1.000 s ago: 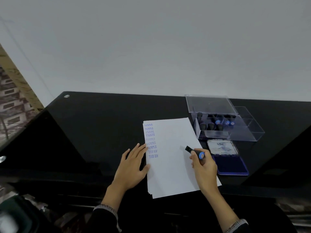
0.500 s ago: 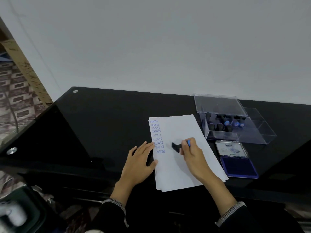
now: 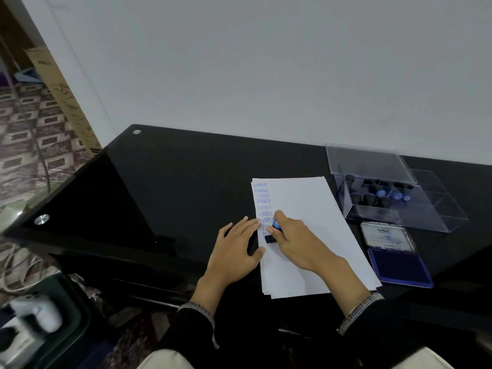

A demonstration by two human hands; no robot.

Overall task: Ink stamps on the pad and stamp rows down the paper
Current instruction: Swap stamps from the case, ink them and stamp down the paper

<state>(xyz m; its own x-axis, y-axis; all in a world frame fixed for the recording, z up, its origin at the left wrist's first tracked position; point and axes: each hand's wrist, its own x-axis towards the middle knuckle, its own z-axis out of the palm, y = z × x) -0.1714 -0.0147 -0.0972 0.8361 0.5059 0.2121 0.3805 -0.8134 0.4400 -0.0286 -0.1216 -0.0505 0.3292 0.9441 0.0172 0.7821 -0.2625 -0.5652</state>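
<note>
Stamp (image 3: pixel 274 231) position, head view: I hold it in my right hand (image 3: pixel 298 239), thumb and fingers pinched round its black body just under the blue cap, with its face down at the left edge of the paper (image 3: pixel 314 235). I cannot tell whether the face is pressed onto the sheet or just above it.

Left hand (image 3: pixel 235 251): fingers spread and flat, resting partly on the black table (image 3: pixel 173 182) and partly on the left margin of the paper, holding the stack steady. The fingertips lie just beside the stamp.

Paper condition: a thin stack, tilted slightly, lying near the front edge of the table. One column of blue "SAMPLE" marks runs down the left margin from the top corner. Some marks are faint and two appear inverted. The lowest marks are partly hidden under my fingers and I cannot read them.

Ink pad (image 3: pixel 399 267): open, to the right of the paper, lid (image 3: pixel 387 237) folded back. A clear plastic box (image 3: pixel 394 201) with spare stamps stands behind it, lid raised.

Progress, as I judge it: the first column reaches roughly halfway down the sheet. The lower half of that column is blank, as is the whole width to the right. Most of the task remains. The faint marks suggest inking the stamp again before each press.
</note>
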